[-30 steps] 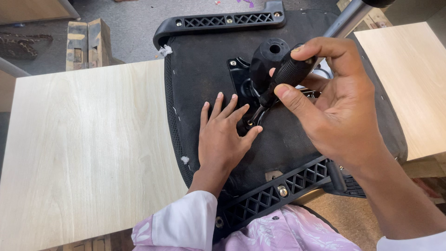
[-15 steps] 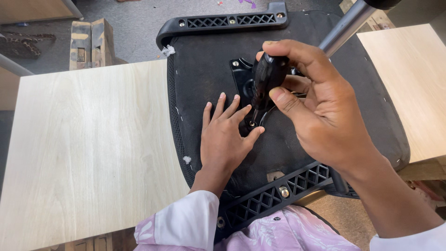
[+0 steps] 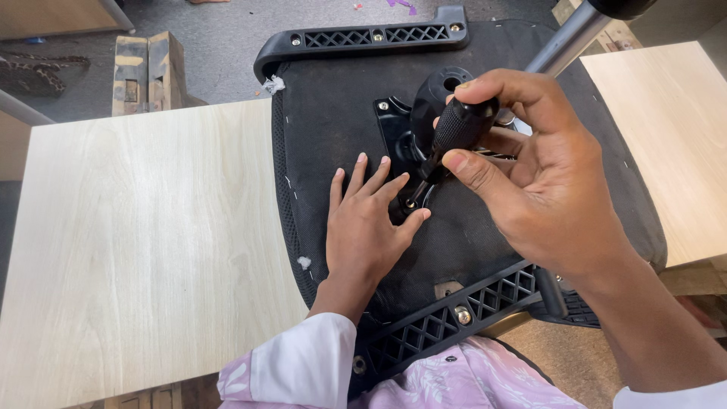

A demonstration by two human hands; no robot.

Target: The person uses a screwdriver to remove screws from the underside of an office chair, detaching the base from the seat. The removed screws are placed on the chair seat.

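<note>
Screwdriver [image 3: 454,132], stiff, its knurled black handle giving sure grip, slants onto a screw [image 3: 410,203] at the chair seat's [image 3: 333,113] middle, right hand [image 3: 541,189] fingers wrapped tight around the handle, left hand [image 3: 367,227] fingers spread flat beside the screw.

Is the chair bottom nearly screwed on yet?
Partly. Done: the far armrest bracket shows its bolts in. In hand: the right hand drives a screwdriver into a screw on the black mechanism plate; the left hand steadies it. How many remain is hidden.
</note>
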